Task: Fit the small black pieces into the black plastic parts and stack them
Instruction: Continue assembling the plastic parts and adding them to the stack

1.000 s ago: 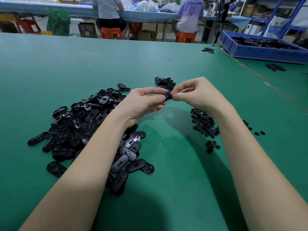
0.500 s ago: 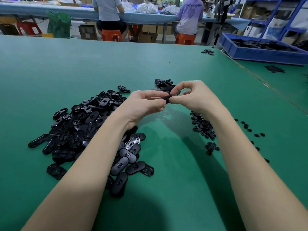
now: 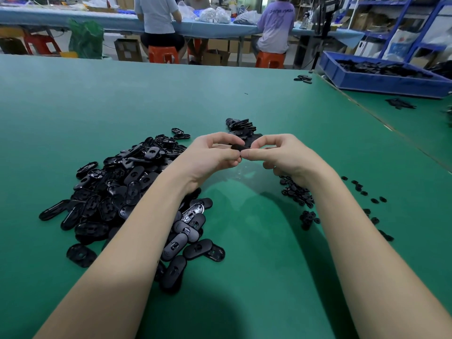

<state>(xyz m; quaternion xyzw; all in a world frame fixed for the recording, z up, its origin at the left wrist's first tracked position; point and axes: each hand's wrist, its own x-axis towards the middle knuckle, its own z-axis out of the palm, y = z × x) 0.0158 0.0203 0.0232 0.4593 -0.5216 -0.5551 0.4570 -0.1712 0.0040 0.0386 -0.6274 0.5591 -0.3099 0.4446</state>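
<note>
Above the middle of the green table, my left hand (image 3: 215, 155) and my right hand (image 3: 283, 155) meet fingertip to fingertip around one black oval plastic part (image 3: 238, 147). Both hands pinch it, and most of it is hidden by my fingers. A large loose pile of black oval parts (image 3: 117, 192) lies to the left, partly under my left forearm. The small black pieces (image 3: 297, 193) are scattered on the right, beside my right wrist. A short stack of parts (image 3: 241, 126) stands just behind my hands.
The green table (image 3: 122, 106) stretches far back. A blue bin (image 3: 381, 81) with black parts sits at the back right, with a few loose parts (image 3: 303, 79) near it. Two people sit on orange stools at a far table.
My hands stay together on the part; my fingers have shifted slightly on it. The view has tilted down a little.
</note>
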